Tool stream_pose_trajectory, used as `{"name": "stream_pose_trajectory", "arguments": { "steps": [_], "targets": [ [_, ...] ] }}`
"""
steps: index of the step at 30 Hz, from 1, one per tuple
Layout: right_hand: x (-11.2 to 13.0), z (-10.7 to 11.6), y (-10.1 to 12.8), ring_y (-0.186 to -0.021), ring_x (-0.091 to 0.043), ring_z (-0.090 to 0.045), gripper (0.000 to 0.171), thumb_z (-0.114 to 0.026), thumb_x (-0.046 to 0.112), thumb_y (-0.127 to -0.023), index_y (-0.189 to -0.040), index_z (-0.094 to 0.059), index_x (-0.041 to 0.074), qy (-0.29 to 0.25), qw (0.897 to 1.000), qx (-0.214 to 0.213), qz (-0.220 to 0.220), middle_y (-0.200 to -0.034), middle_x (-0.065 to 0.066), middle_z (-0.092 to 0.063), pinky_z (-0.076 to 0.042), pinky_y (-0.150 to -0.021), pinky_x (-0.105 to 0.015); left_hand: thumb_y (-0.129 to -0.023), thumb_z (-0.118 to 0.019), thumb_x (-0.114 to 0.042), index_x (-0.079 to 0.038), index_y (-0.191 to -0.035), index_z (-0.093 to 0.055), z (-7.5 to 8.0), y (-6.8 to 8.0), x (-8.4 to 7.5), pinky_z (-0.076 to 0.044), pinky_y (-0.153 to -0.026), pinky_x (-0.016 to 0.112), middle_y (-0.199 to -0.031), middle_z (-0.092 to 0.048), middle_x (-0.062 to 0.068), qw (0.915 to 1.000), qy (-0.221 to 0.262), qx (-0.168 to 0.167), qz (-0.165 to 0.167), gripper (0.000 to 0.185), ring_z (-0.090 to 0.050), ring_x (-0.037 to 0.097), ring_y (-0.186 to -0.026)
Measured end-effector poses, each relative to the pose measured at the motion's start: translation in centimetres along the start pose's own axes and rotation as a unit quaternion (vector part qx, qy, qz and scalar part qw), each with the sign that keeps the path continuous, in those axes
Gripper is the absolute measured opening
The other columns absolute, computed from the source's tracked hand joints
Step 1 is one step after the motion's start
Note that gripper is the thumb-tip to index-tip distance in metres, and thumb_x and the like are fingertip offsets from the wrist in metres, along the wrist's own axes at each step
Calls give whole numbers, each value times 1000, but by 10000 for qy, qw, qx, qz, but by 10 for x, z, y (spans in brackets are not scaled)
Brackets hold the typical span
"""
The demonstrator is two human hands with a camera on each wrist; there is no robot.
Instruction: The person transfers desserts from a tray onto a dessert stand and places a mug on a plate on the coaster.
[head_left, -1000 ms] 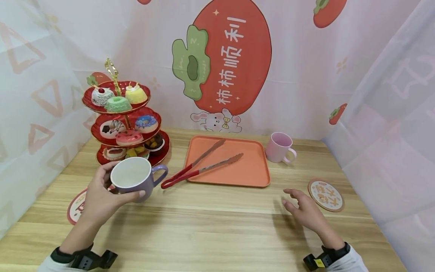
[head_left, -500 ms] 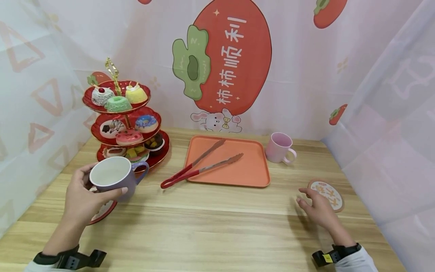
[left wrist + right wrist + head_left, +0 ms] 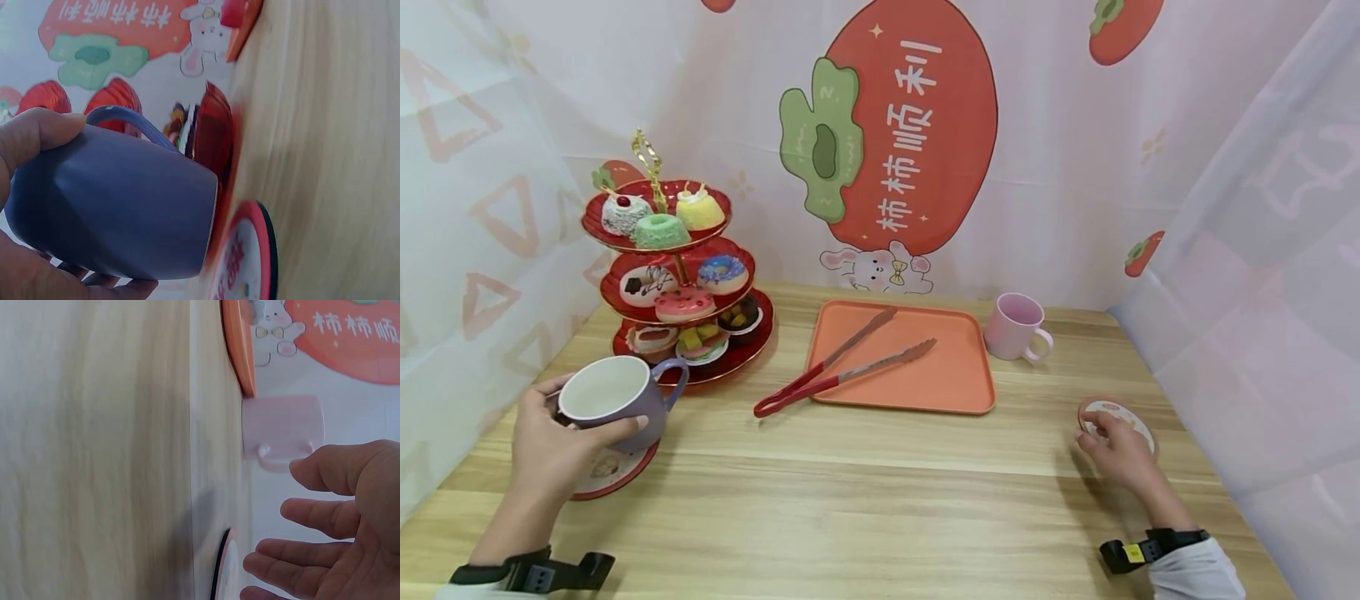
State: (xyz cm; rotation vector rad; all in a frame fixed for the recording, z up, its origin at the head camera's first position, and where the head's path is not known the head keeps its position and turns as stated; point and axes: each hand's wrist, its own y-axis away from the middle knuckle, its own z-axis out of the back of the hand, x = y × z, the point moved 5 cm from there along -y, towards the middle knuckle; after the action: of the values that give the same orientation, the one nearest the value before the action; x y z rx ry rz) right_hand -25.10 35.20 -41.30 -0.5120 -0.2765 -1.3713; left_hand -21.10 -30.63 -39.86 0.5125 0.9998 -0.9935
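My left hand grips a purple mug with a white inside, thumb on the near side and fingers behind it. The mug's handle points to the right. Below it lies a round red-rimmed coaster, partly covered by mug and hand; the left wrist view shows a gap between the mug's base and that coaster. My right hand hovers over a second round coaster on the right, its fingers relaxed and holding nothing. Beyond it stands a pink mug, handle to the right.
A three-tier red stand with several toy cakes and donuts rises behind the purple mug. An orange tray lies at the back middle, with red-handled tongs resting across it. Printed cloth walls enclose the back and sides.
My left hand has carried the purple mug leftward and slightly down, over the red-rimmed coaster. My right hand has moved to the right, over the other coaster.
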Motion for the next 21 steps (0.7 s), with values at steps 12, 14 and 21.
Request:
{"name": "stream_pose_trajectory", "arguments": {
  "steps": [12, 14, 21],
  "targets": [
    [-19, 8, 1, -97, -49, -54, 40, -55, 11, -91, -115, -49, -19, -91, 9990, 188, -398, -111, -38, -52, -43, -77, -54, -66, -86, -19, -15, -137, -10, 11, -9, 23, -32, -95, 18, -141, -17, 16, 9981, 304, -133, 521, 104, -27, 26, -128],
    [-23, 9, 1, -99, -51, -52, 42, -54, 13, -92, -117, -47, -20, -92, 9980, 295, -550, -112, -39, -50, -43, -78, -54, -66, -86, -19, -17, -136, -11, 14, -8, 25, -33, -94, 18, -139, -18, 16, 9977, 283, -158, 594, 102, -27, 27, -127],
    [-34, 10, 1, -98, -51, -52, 42, -53, 13, -92, -116, -47, -21, 5, 9963, 360, -784, -108, -40, -52, -43, -78, -54, -62, -88, -15, -19, -129, -16, 19, -6, 29, -36, -76, 6, -127, -26, 11, 9983, 157, -207, 514, 98, -32, 27, -120]
  ]
}}
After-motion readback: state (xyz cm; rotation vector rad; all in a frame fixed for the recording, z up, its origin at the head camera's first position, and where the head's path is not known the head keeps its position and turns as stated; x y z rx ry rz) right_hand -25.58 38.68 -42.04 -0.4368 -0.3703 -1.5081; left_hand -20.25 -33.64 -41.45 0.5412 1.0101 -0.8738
